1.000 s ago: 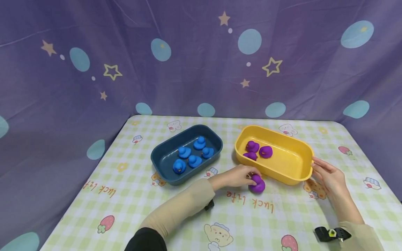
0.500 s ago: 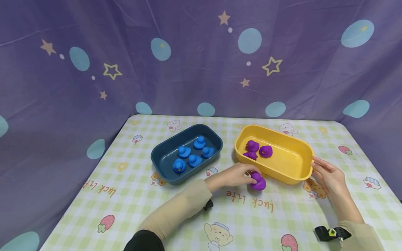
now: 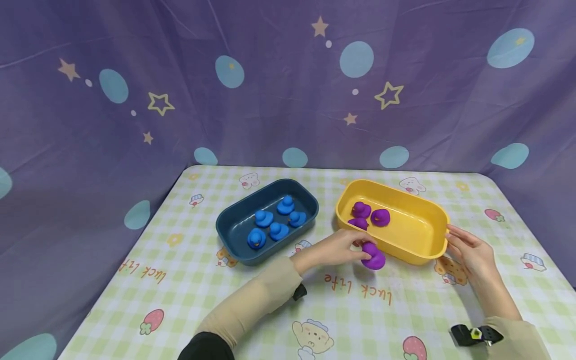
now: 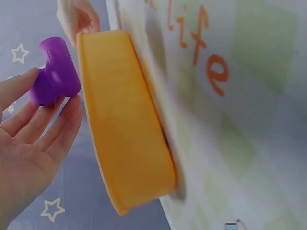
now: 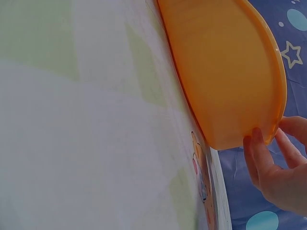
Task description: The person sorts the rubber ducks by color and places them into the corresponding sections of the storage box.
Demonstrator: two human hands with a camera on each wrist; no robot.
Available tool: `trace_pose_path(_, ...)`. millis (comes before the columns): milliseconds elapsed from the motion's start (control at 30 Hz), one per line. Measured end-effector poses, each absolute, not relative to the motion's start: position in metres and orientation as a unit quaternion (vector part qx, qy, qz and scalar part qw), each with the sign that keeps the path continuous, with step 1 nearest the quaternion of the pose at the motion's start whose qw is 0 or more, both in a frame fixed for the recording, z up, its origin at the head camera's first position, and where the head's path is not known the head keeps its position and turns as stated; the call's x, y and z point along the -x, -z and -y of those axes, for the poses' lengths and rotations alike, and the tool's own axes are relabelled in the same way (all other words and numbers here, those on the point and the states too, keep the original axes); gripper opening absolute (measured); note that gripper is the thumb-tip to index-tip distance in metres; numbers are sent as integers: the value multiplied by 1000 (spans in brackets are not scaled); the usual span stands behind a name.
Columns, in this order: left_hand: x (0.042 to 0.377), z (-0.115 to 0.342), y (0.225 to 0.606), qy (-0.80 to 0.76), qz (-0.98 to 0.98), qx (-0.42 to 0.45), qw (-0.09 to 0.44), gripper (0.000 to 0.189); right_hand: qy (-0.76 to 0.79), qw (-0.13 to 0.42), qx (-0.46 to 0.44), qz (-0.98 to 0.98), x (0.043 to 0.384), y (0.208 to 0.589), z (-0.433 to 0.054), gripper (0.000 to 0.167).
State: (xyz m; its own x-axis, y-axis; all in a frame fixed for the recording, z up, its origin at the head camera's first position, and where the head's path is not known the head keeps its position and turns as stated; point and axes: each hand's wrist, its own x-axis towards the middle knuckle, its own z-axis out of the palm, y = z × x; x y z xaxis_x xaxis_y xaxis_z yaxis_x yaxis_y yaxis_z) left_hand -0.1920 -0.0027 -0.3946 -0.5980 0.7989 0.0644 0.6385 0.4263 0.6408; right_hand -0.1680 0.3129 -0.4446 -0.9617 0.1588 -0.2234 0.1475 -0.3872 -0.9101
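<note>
Between thumb and fingers, my left hand (image 3: pixel 339 248) pinches a purple toy duck (image 3: pixel 375 258), held up off the cloth just in front of the yellow basin (image 3: pixel 411 252). From the left wrist view, the duck (image 4: pixel 62 72) appears at about the height of the basin's rim, outside its wall (image 4: pixel 127 124). At the basin's right end, my right hand (image 3: pixel 476 260) holds the rim. Close up in the right wrist view, the thumb is at the rim and the fingertips (image 5: pixel 257 136) are against the outer wall. Inside the basin's left end sit 3 purple ducks (image 3: pixel 381 217).
Left of the yellow basin stands a dark blue basin (image 3: pixel 234 225) with several blue ducks (image 3: pixel 279 230) in it. Both basins stand on a green checked tablecloth (image 3: pixel 216 310) with printed drawings. Behind the table hangs a purple curtain (image 3: pixel 279 100).
The purple duck has risen off the cloth in my left hand and shifted slightly right, closer to the yellow basin. My right hand stays at the basin's rim.
</note>
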Motion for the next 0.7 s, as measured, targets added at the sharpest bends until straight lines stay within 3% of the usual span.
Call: trace_pose_path(700,214,-20,370,-330,-835,-433,83,29,-812,1,145,566,171,451,-317,21)
